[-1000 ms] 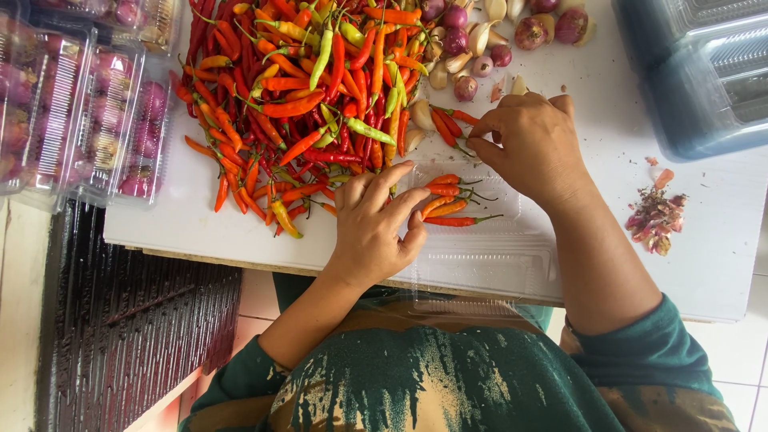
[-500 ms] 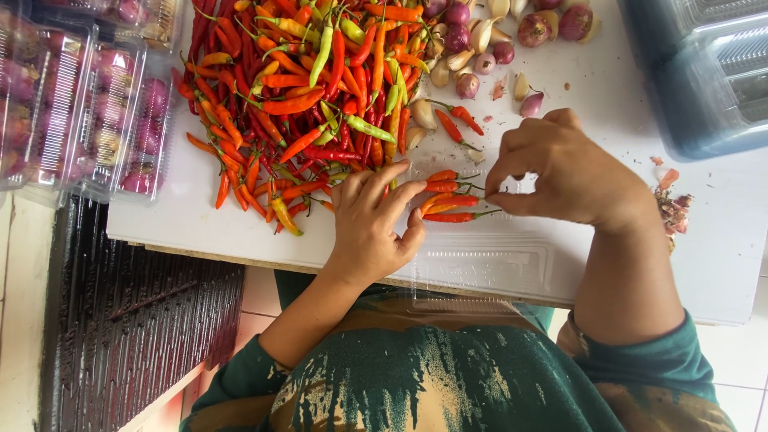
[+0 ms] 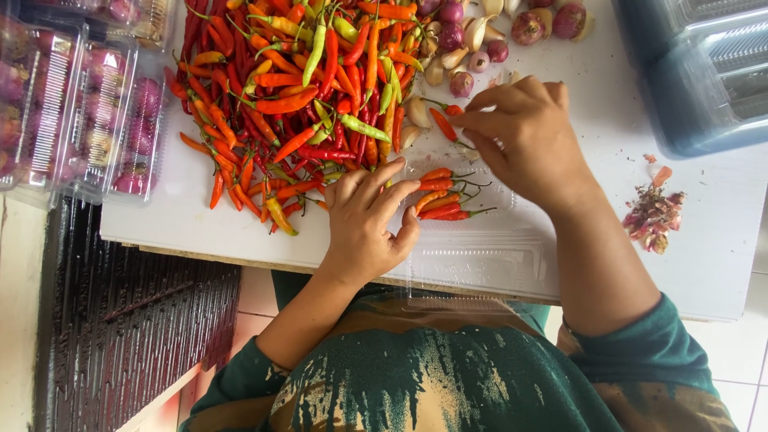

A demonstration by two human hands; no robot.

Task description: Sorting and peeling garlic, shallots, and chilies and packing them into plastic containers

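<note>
From the head view, looking straight down, a white table (image 3: pixel 200 228) with a smooth matte top carries a broad heap of chillies (image 3: pixel 296 104): slim, glossy, tapering pods in red, orange and a few green, lying criss-cross with thin green stalks.

The left hand (image 3: pixel 364 228) lies flat, palm down, fingers spread apart, its grip closed on nothing; the fingertips rest at the lower edge of the heap and just beside a small row of sorted chillies (image 3: pixel 444 196). These few red and orange pods lie side by side on a clear, ribbed plastic tray (image 3: pixel 480 256) at the near table edge, their long axes running roughly left to right across the picture, stalks pointing to the picture's right.

The right hand (image 3: pixel 528 140) hovers past the tray, fingers drawn together in a pinch near a single red chilli (image 3: pixel 442 124) that lies slanted, stalk end up and to the left; whether the fingertips actually clamp it I cannot tell.

Beyond are papery garlic cloves (image 3: pixel 448 60) and round purple shallots (image 3: pixel 552 20). A little pile of dry trimmings (image 3: pixel 652 212) sits to the right, clear clamshell boxes (image 3: pixel 88 112) of shallots to the left, and a bluish translucent container (image 3: pixel 704 72) in the far right corner.
</note>
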